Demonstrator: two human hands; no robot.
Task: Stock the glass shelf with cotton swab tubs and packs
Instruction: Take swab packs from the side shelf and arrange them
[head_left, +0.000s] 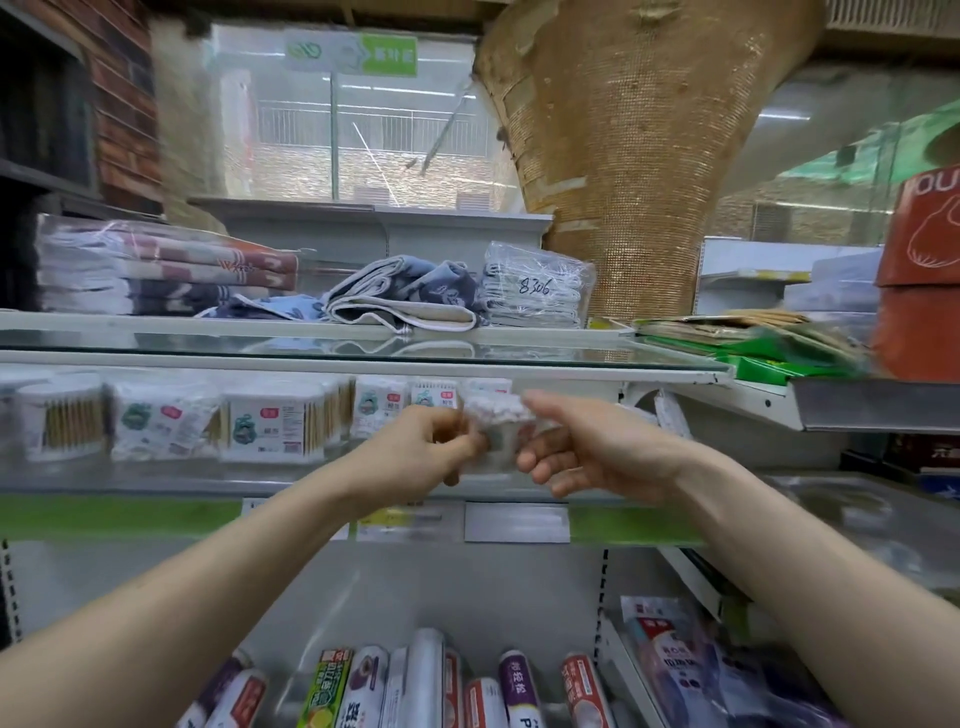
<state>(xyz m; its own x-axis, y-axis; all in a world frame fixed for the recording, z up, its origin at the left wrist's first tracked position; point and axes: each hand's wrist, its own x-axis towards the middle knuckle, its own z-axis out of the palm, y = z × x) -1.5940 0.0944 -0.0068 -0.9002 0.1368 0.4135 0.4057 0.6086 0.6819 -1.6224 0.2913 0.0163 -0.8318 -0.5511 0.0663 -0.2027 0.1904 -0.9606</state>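
Stocking looks well along but not finished. A row of swab goods already stands on the swab shelf (156, 475), under the upper glass shelf (363, 359). From far left: a round tub (62, 422), a soft pack (161, 421), a square box of swabs (275, 423), then smaller packs (379, 405) running right toward the hands. Labels face front and the row reads tidy. How deep it goes can't be told.

One more swab pack (497, 423) is in hand, so the step is judged to be placing it at the right end of the row. It sits between the two hands, level with the stocked row and just right of the last small packs. Heavy blur; can't tell if its base touches the shelf yet.

The left hand (431, 447) grips the pack's left side, fingers curled in on it. The right hand (587, 441) takes the right side, thumb over the top and fingers curled beneath. Both hold the same pack, close together, with the arms reaching in from the near edge.

What's left: seat this pack, then fill whatever room remains at the right, by the white bracket (649, 402). No supply of further packs is in view.

Not part of the task: folded towels (405, 291) on the upper glass shelf, price tags (514, 522) on the rail just below the hands, rolls of bags (426, 675) on the lower near shelf.
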